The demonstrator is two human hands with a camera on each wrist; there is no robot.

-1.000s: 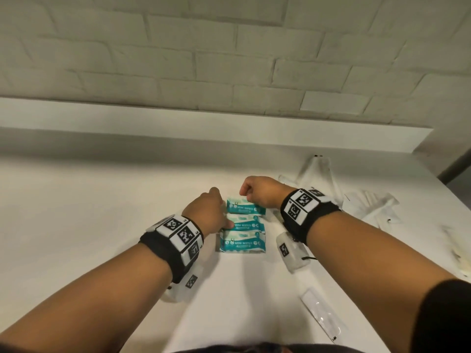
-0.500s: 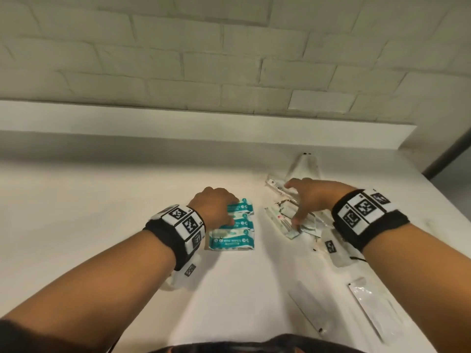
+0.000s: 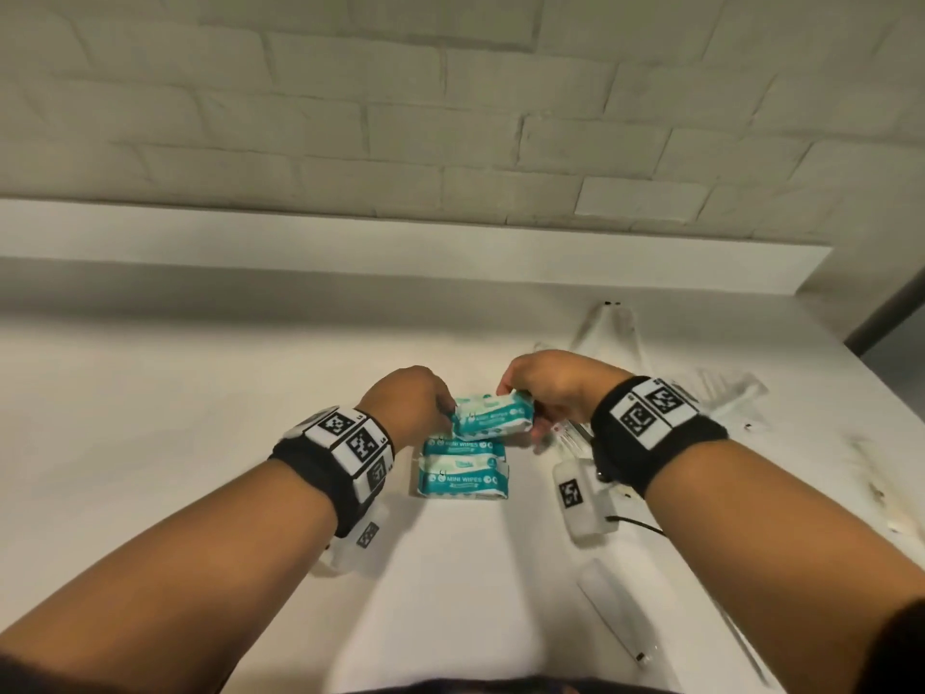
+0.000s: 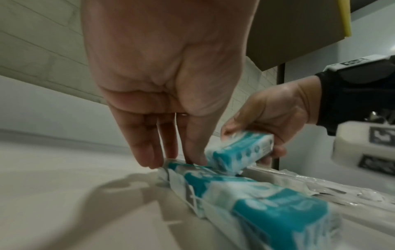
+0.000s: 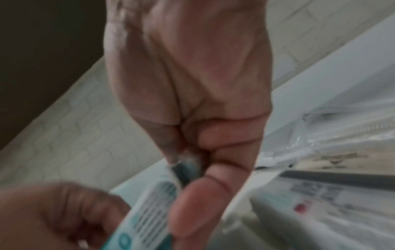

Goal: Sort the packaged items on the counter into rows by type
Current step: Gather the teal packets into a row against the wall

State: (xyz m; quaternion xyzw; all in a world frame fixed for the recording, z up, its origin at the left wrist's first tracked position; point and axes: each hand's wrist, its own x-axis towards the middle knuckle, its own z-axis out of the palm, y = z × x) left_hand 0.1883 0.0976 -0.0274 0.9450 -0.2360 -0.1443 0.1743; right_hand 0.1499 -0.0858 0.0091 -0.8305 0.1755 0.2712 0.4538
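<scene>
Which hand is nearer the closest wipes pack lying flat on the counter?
Left. The left hand sits just beyond and left of that near wipes pack, fingers down at the row's far end. The right hand is farther, up and right, gripping the raised pack.

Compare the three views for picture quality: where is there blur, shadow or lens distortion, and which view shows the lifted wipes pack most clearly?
Head view: sharpest; the lifted wipes pack is slightly smeared, the brick courses bow, and soft shadows lie under both arms. Left wrist view: near packs are motion-blurred; the left hand casts a shadow on the counter. Right wrist view: blurriest; the right hand fills it.
</scene>
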